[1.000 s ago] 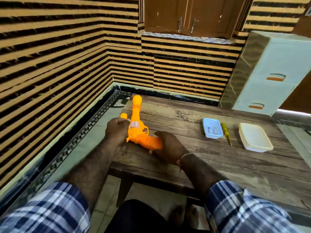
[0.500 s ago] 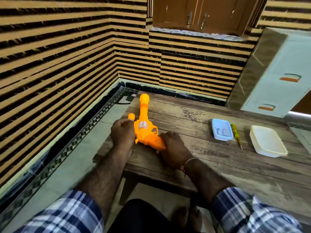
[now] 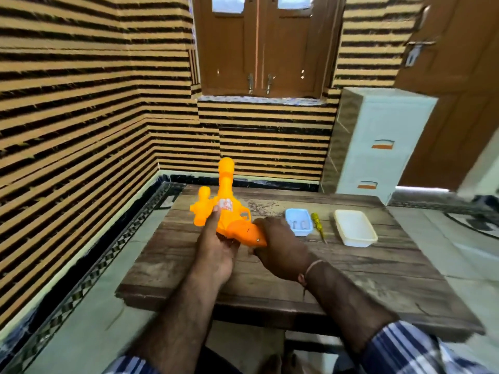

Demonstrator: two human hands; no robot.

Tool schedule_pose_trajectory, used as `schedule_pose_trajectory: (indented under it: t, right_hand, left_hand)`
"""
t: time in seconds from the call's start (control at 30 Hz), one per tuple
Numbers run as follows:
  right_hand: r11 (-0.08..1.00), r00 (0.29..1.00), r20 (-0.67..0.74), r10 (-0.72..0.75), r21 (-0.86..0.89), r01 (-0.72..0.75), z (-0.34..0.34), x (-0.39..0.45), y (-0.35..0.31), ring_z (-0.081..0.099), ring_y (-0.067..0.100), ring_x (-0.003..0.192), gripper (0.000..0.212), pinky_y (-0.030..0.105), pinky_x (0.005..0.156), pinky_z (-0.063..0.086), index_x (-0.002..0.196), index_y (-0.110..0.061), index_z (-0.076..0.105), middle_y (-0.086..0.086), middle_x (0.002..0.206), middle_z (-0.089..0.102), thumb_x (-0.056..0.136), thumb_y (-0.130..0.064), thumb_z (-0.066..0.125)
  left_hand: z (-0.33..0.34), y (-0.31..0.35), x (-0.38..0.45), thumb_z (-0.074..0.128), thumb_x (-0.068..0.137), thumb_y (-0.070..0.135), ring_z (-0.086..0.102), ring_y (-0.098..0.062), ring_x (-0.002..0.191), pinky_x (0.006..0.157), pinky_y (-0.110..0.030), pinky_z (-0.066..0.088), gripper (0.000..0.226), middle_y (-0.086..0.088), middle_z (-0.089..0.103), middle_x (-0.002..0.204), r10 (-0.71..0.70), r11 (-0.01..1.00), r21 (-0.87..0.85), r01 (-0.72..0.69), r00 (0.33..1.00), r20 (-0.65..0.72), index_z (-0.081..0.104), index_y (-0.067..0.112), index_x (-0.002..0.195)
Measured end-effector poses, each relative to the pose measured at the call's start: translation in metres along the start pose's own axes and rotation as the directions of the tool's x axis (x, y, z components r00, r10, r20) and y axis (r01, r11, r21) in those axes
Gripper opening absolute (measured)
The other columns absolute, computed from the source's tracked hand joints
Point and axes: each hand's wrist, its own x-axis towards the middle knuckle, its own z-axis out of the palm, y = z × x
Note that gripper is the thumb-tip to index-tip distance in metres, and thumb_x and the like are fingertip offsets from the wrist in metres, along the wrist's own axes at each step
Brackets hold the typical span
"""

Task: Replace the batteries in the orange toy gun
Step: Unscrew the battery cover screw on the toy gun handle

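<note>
Fingers of both hands clamp our toy gun point(image 3: 229, 211); we should steady it and find the battery cover

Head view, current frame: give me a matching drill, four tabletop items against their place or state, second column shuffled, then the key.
Things:
1. orange plastic toy gun
2. small light-blue plastic tray
3. yellow-handled screwdriver
4. cream rectangular plastic container

Places or states:
A. farthest right on the wooden table
B. held by both the left hand and the right hand
C. lying between the two containers
D. just right of the right hand, something small and unclear inside it

Pairs: 1-B, 2-D, 3-C, 4-A
</note>
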Motion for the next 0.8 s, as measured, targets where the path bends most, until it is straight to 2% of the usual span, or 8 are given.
schedule_pose_trajectory:
  t: [0.1, 0.27, 0.43, 0.57, 0.67, 0.8]
  right_hand:
    - [1.000, 0.999, -0.032, 0.020, -0.001, -0.020, -0.017, -0.012, 0.006, 0.046, 0.030, 0.114, 0.048, 0.036, 0.094, 0.039, 0.128, -0.016, 0.052, 0.010, 0.123, 0.054, 0.086, -0.033, 0.068]
    - [0.999, 0.999, -0.030, 0.041, 0.009, -0.041, -0.032, -0.028, 0.014, 0.045, 0.025, 0.113, 0.048, 0.038, 0.096, 0.042, 0.128, -0.019, 0.051, 0.007, 0.123, 0.054, 0.086, -0.033, 0.069]
    - [1.000, 1.000, -0.014, 0.024, 0.010, -0.024, -0.036, -0.033, 0.019, 0.044, 0.026, 0.115, 0.048, 0.037, 0.098, 0.040, 0.130, -0.017, 0.050, 0.008, 0.126, 0.054, 0.087, -0.028, 0.068]
    - [1.000, 1.000, -0.003, 0.004, 0.031, -0.004, -0.034, -0.030, 0.020, 0.043, 0.025, 0.119, 0.055, 0.036, 0.099, 0.037, 0.136, -0.018, 0.046, 0.007, 0.131, 0.051, 0.087, -0.030, 0.068]
    - [0.999, 1.000, 0.006, -0.001, 0.035, 0.001, -0.026, -0.026, 0.025, 0.043, 0.026, 0.120, 0.058, 0.036, 0.099, 0.038, 0.137, -0.018, 0.045, 0.007, 0.131, 0.051, 0.086, -0.032, 0.069]
    - [0.994, 1.000, 0.007, -0.010, 0.111, 0.009, -0.013, -0.020, 0.035, 0.047, 0.025, 0.119, 0.061, 0.035, 0.099, 0.041, 0.137, -0.019, 0.046, 0.007, 0.129, 0.052, 0.084, -0.038, 0.071]
  left_hand:
    - [0.022, -0.011, -0.012, 0.056, 0.094, 0.041, 0.058, -0.037, 0.122, 0.101, -0.049, 0.047, 0.052, -0.022, 0.063, 0.127, -0.007, 1.000, -0.021, 0.008, 1.000, 0.020, 0.050, 0.014, 0.138]
    - [0.040, -0.023, -0.019, 0.059, 0.092, 0.046, 0.061, -0.037, 0.118, 0.102, -0.054, 0.046, 0.054, -0.022, 0.065, 0.124, -0.032, 0.997, -0.077, 0.032, 0.999, 0.012, 0.053, 0.016, 0.136]
    - [0.042, -0.032, -0.021, 0.056, 0.093, 0.047, 0.066, -0.033, 0.103, 0.091, -0.052, 0.051, 0.051, -0.021, 0.066, 0.121, -0.039, 0.988, -0.147, 0.042, 0.999, 0.028, 0.053, 0.016, 0.134]
    - [0.045, -0.037, -0.017, 0.053, 0.095, 0.046, 0.063, -0.036, 0.109, 0.096, -0.056, 0.047, 0.052, -0.020, 0.063, 0.125, -0.036, 0.987, -0.154, 0.041, 0.999, 0.036, 0.049, 0.014, 0.137]
    - [0.044, -0.036, -0.012, 0.050, 0.098, 0.039, 0.067, -0.030, 0.091, 0.081, -0.049, 0.051, 0.040, -0.018, 0.065, 0.111, -0.032, 0.987, -0.157, 0.036, 0.999, 0.028, 0.052, 0.014, 0.129]
    - [0.039, -0.037, -0.001, 0.051, 0.098, 0.037, 0.070, -0.025, 0.078, 0.074, -0.044, 0.051, 0.026, -0.014, 0.069, 0.096, -0.053, 0.991, -0.120, 0.055, 0.998, 0.021, 0.058, 0.015, 0.110]
